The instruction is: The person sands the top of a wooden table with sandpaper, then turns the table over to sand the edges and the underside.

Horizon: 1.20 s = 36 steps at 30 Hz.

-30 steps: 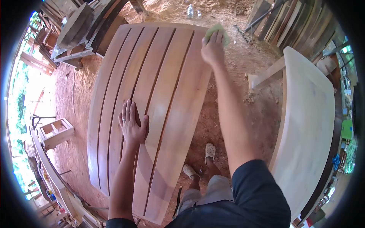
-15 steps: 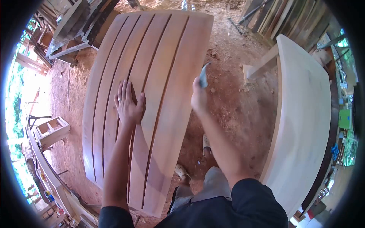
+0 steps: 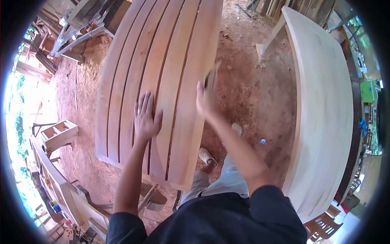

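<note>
A slatted wooden tabletop with long dark gaps between its boards stretches out in front of me. My left hand lies flat on its slats, fingers spread a little and pointing away from me, with a ring on one finger. At the tabletop's right edge is my right hand, its fingers closed round a thin, dark, curved sheet. The sheet is smeared by motion, and its underside against the wood is hidden.
A second, pale smooth tabletop stands to the right on a wooden leg. Small wooden frame and a long curved timber piece are at the left. Boards lean at the back right. My shoe is on the dirt floor.
My view has shifted along the table towards me. My right hand with the sheet has moved from beside the right edge slightly inward over it. My left hand still rests on the slats.
</note>
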### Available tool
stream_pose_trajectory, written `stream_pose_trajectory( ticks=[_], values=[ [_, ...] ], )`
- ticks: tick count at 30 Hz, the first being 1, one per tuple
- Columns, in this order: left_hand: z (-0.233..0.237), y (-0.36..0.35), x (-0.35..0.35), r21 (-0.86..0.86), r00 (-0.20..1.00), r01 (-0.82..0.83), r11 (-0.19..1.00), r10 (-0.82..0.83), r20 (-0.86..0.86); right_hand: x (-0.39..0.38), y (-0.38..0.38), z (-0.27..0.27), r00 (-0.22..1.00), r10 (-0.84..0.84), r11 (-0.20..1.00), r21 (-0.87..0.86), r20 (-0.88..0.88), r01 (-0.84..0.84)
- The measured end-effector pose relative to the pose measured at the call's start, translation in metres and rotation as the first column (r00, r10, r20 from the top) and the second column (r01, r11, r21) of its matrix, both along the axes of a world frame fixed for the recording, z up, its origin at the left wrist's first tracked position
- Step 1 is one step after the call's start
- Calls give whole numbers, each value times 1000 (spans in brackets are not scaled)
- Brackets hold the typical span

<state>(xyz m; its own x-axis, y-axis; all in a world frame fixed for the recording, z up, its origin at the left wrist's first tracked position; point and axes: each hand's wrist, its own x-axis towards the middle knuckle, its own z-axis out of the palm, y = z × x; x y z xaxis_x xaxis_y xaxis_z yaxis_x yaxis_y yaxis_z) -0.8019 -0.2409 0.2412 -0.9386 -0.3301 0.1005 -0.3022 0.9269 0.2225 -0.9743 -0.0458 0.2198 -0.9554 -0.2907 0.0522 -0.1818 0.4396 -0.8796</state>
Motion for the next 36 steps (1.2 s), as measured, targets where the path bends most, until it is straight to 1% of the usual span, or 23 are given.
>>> stream_pose_trajectory(
  ticks=[1,3,6,7,8,10,11,12,14,16,19,20,22,23,25,26,28,29,30,32,34,35,36],
  values=[
    [0,1,28,1,1000,-25,1000,25,13,-40,-12,-5,1000,-4,996,-85,-9,3],
    [-5,-6,76,4,996,-71,997,71,61,-84,-11,24,997,27,995,98,78,-35],
    [-7,-13,84,-28,997,-63,998,64,35,-66,-13,10,1000,-12,1000,-19,26,12],
    [-8,-13,80,-31,998,-65,997,66,24,-43,-9,1,1000,-3,1000,-2,2,3],
    [-9,-13,78,-32,998,-66,997,66,21,-2,-1,-2,1000,10,1000,16,-21,-9],
    [-9,-13,79,-36,997,-68,997,69,19,89,23,6,1000,18,999,30,-5,-18],
    [-9,-13,80,-41,997,-71,997,72,24,135,36,7,996,47,999,29,-74,-45],
    [-8,-13,79,-45,997,-75,996,76,25,179,47,10,998,58,990,130,-15,-56],
    [-13,-14,79,-71,997,-79,994,81,20,256,68,8,997,77,996,45,22,-78],
    [-14,-13,77,-72,997,-75,995,75,-5,326,87,1,988,106,994,-22,112,-104],
    [-15,-16,76,-95,998,-64,993,63,-11,384,106,-10,967,161,962,-252,199,-108],
    [-19,-20,75,-110,998,-60,992,59,-20,374,103,-6,983,126,968,-232,131,-93],
    [-22,-22,75,-104,998,-55,993,50,-48,323,90,7,953,114,961,-275,281,-34],
    [-24,-22,76,-104,997,-58,993,52,-53,290,80,3,950,116,938,-346,291,-9],
    [-26,-24,74,-110,996,-70,991,62,-69,249,75,5,908,167,891,-453,384,27],
    [-27,-23,73,-100,995,-81,992,74,-74,239,78,16,857,217,871,-490,467,47],
    [-25,-22,74,-109,995,-88,990,82,-65,268,78,2,877,198,849,-523,438,70],
    [-25,-21,72,-109,994,-92,990,85,-71,309,78,-16,938,127,852,-520,323,64],
    [-25,-21,68,-109,994,-89,990,81,-80,346,92,6,920,107,883,-461,378,86],
    [-26,-23,72,-113,994,-88,990,79,-80,398,104,21,917,63,892,-435,393,125],
    [-27,-24,72,-119,994,-92,989,84,-75,429,94,1,945,-14,838,-512,325,188],
    [-28,-25,71,-122,994,-88,989,79,-71,417,90,-1,947,12,845,-510,320,162],
    [-27,-26,68,-117,995,-77,990,68,-75,380,87,-3,951,39,852,-507,308,129]
  ],
)
